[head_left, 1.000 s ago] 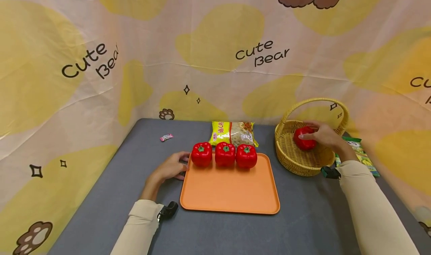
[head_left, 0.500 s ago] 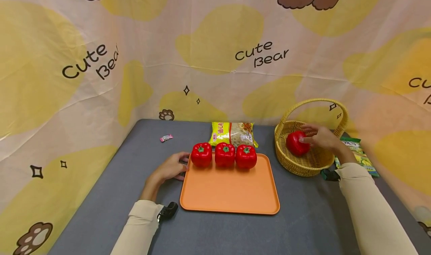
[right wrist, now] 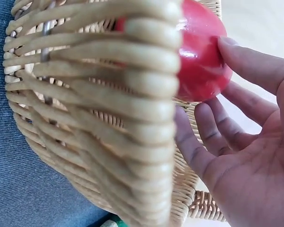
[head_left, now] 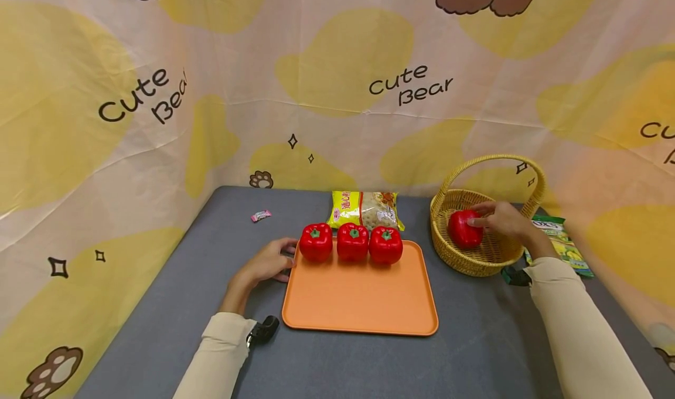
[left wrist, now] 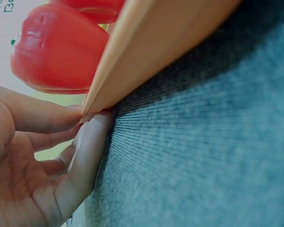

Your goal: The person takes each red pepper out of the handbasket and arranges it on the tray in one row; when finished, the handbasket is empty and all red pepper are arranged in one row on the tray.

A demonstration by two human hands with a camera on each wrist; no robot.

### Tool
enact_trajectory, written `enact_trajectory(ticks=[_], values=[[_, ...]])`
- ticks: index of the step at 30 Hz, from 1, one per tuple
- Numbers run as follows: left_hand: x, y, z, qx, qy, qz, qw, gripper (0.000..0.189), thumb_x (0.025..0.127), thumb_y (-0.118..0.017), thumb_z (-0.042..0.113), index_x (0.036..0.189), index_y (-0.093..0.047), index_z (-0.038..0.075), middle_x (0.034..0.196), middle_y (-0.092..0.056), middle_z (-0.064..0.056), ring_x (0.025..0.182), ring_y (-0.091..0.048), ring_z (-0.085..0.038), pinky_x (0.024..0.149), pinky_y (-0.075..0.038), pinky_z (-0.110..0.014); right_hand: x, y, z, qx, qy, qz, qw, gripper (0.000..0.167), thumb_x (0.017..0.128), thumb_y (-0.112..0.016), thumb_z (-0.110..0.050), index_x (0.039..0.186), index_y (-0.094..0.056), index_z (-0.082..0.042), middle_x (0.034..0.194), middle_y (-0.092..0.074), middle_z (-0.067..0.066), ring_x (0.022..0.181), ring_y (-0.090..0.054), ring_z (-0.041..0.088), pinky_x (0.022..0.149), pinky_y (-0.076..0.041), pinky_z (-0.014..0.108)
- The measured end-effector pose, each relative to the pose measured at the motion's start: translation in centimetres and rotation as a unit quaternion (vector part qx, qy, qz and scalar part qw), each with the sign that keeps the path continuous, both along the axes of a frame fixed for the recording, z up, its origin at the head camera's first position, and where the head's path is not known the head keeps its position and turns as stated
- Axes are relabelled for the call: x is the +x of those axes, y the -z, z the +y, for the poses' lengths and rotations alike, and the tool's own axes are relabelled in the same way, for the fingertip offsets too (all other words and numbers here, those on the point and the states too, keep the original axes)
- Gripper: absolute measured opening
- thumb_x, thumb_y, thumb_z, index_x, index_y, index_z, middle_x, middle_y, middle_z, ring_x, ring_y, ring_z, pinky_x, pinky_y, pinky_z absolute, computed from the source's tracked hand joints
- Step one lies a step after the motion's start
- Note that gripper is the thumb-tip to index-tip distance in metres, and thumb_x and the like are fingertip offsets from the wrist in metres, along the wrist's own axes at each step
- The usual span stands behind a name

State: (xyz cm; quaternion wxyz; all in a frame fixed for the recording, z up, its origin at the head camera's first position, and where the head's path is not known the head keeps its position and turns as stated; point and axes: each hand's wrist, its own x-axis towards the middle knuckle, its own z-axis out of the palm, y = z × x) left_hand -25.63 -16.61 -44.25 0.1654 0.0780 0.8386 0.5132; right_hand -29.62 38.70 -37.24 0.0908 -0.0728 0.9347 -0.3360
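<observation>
In the head view, my left hand [head_left: 269,261] is at the upper left edge of an orange tray [head_left: 360,305]. The left wrist view has its thumb above the tray's rim [left wrist: 97,97] and its fingers below, pinching it. Three red bell peppers with green stems, the left pepper [head_left: 316,242], middle pepper [head_left: 352,242] and right pepper [head_left: 385,245], stand in a row along the tray's far side. My right hand [head_left: 505,219] reaches into a wicker basket [head_left: 448,249], its thumb and fingers holding a fourth red bell pepper [right wrist: 203,52], which lies tilted inside.
The basket's tall handle [head_left: 490,157] arches over the right hand. A yellow snack bag [head_left: 364,210] lies behind the tray and a green bag [head_left: 564,246] right of the basket. A small pink wrapped candy [head_left: 261,215] is at the back left. Printed cloth [head_left: 337,123] walls the table [head_left: 337,364].
The bell pepper in the basket has shifted left and slightly nearer, tipping over, with my right hand following. My left hand, the tray and its peppers have stayed put.
</observation>
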Motion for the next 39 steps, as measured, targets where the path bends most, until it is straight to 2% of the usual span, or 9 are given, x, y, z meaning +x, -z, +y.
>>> enact_trajectory(ticks=[6, 18, 22, 25, 28, 31, 34, 37, 39], values=[[-0.1, 0.1, 0.0, -0.001, 0.002, 0.002, 1.0, 0.061, 0.095, -0.059, 0.003, 0.154, -0.045, -0.006, 0.14, -0.055, -0.027, 0.104, -0.069, -0.029, 0.075, -0.067, -0.042, 0.1, 0.3, 0.2, 0.002, 0.003, -0.017, 0.9998, 0.069, 0.105, -0.063, -0.032, 0.154, -0.04, 0.011, 0.149, -0.047, 0.041, 0.133, -0.051, 0.056, 0.111, -0.047, 0.068], [-0.2, 0.2, -0.2, -0.004, -0.004, 0.001, 1.0, 0.059, 0.096, -0.058, 0.003, 0.154, -0.047, -0.005, 0.141, -0.055, -0.025, 0.102, -0.069, -0.027, 0.075, -0.067, -0.042, 0.5, 1.0, 0.5, -0.016, 0.017, -0.018, 0.9996, 0.069, 0.104, -0.063, -0.035, 0.151, -0.035, 0.008, 0.148, -0.044, 0.041, 0.131, -0.049, 0.055, 0.109, -0.046, 0.069], [0.0, 0.1, -0.2, -0.001, 0.001, 0.001, 1.0, 0.06, 0.096, -0.058, 0.002, 0.154, -0.046, -0.005, 0.141, -0.055, -0.026, 0.102, -0.069, -0.028, 0.075, -0.067, -0.042, 0.8, 1.3, 0.4, -0.021, 0.023, -0.006, 0.9995, 0.068, 0.104, -0.062, -0.036, 0.148, -0.036, 0.008, 0.144, -0.047, 0.039, 0.128, -0.051, 0.053, 0.106, -0.048, 0.064], [0.1, 0.0, -0.2, 0.002, 0.005, 0.001, 1.0, 0.06, 0.096, -0.058, 0.002, 0.154, -0.045, -0.006, 0.141, -0.054, -0.027, 0.103, -0.069, -0.029, 0.075, -0.067, -0.042, 1.0, 1.5, 0.2, -0.034, 0.027, 0.003, 0.999, 0.066, 0.104, -0.063, -0.036, 0.147, -0.036, 0.007, 0.142, -0.05, 0.038, 0.122, -0.058, 0.046, 0.103, -0.053, 0.057], [0.0, 0.1, -0.2, 0.004, 0.005, 0.001, 1.0, 0.06, 0.096, -0.058, 0.002, 0.154, -0.045, -0.006, 0.142, -0.054, -0.028, 0.104, -0.069, -0.03, 0.075, -0.067, -0.043, 1.4, 1.7, 0.0, -0.049, 0.027, 0.009, 0.9984, 0.066, 0.104, -0.064, -0.035, 0.146, -0.035, 0.006, 0.144, -0.048, 0.038, 0.116, -0.063, 0.041, 0.098, -0.059, 0.048], [0.0, 0.1, -0.2, 0.005, 0.007, 0.002, 1.0, 0.06, 0.096, -0.058, 0.002, 0.154, -0.044, -0.007, 0.142, -0.054, -0.028, 0.104, -0.069, -0.03, 0.074, -0.067, -0.044, 1.8, 1.6, -0.3, -0.059, 0.027, 0.014, 0.9978, 0.069, 0.104, -0.065, -0.035, 0.149, -0.032, 0.007, 0.148, -0.043, 0.039, 0.117, -0.064, 0.042, 0.094, -0.061, 0.043], [0.0, 0.1, -0.1, 0.002, 0.006, 0.001, 1.0, 0.06, 0.096, -0.058, 0.002, 0.154, -0.045, -0.007, 0.141, -0.054, -0.028, 0.103, -0.069, -0.029, 0.074, -0.067, -0.043, 2.3, 1.3, -0.6, -0.054, 0.032, 0.027, 0.9977, 0.076, 0.104, -0.065, -0.038, 0.154, -0.031, 0.007, 0.152, -0.04, 0.038, 0.128, -0.055, 0.049, 0.099, -0.059, 0.051], [-0.1, 0.1, -0.1, -0.002, 0.001, -0.001, 1.0, 0.06, 0.096, -0.059, 0.002, 0.154, -0.046, -0.006, 0.141, -0.055, -0.027, 0.102, -0.069, -0.028, 0.074, -0.067, -0.042, 2.8, 0.8, -1.0, -0.051, 0.04, 0.036, 0.9972, 0.082, 0.103, -0.065, -0.042, 0.16, -0.03, 0.005, 0.155, -0.039, 0.036, 0.139, -0.044, 0.055, 0.106, -0.051, 0.066], [-0.2, 0.2, -0.1, -0.004, 0.0, -0.001, 1.0, 0.06, 0.096, -0.059, 0.002, 0.153, -0.046, -0.006, 0.141, -0.055, -0.026, 0.102, -0.069, -0.028, 0.074, -0.067, -0.042, 3.2, 0.5, -1.1, -0.052, 0.044, 0.039, 0.9969, 0.084, 0.103, -0.065, -0.043, 0.162, -0.028, 0.003, 0.157, -0.039, 0.036, 0.141, -0.04, 0.057, 0.108, -0.047, 0.071]])
